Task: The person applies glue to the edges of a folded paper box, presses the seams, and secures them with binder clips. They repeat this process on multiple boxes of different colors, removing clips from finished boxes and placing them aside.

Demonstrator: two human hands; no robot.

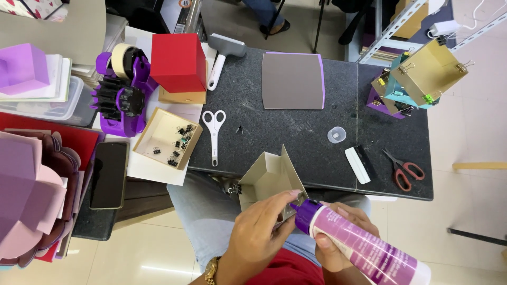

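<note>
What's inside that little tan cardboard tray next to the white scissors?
The shallow tan cardboard tray holds a scatter of small black binder clips, a few with coloured bodies. Its floor otherwise shows bare; nothing covers it.

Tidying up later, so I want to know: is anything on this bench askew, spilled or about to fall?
No spill shows. The clipped boxes sit tilted at the table's far right corner, jutting over the edge. A phone lies beside the paper stacks.

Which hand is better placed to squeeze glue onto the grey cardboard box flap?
Right, probably. The right hand already grips the purple-capped glue bottle, its nozzle at the half-folded grey cardboard box. The left hand is busy pinching the flap steady.
</note>
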